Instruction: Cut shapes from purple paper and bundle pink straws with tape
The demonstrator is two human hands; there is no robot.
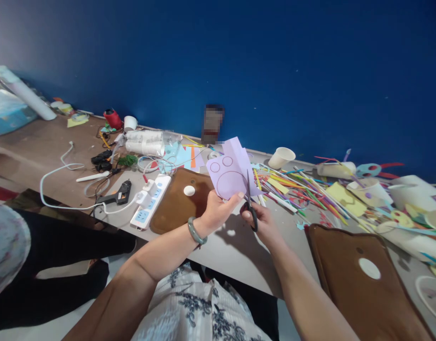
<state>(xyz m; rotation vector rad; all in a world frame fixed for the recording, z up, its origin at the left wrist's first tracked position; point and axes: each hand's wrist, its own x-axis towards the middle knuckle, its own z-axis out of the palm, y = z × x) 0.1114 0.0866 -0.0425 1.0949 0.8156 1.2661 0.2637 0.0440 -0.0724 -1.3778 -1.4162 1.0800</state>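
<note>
A purple paper (pixel 231 171) with drawn outlines, two small circles above a larger rounded shape, is held up above the table. My left hand (pixel 219 211) grips its lower edge, thumb on top, a green bangle on the wrist. In my right hand (pixel 262 221) are black-handled scissors (pixel 253 217), their blades upright at the right part of the paper. Both hands are close together over the table. Whether the blades are parted is hard to tell.
A white power strip (pixel 151 202), a glue gun (pixel 120 193) and brown mats (pixel 178 198) lie left. Colorful sticks (pixel 310 189), paper cups (pixel 281 157) and another brown mat (pixel 367 284) are right. A phone (pixel 212 124) leans on the blue wall. Another person stands at far left.
</note>
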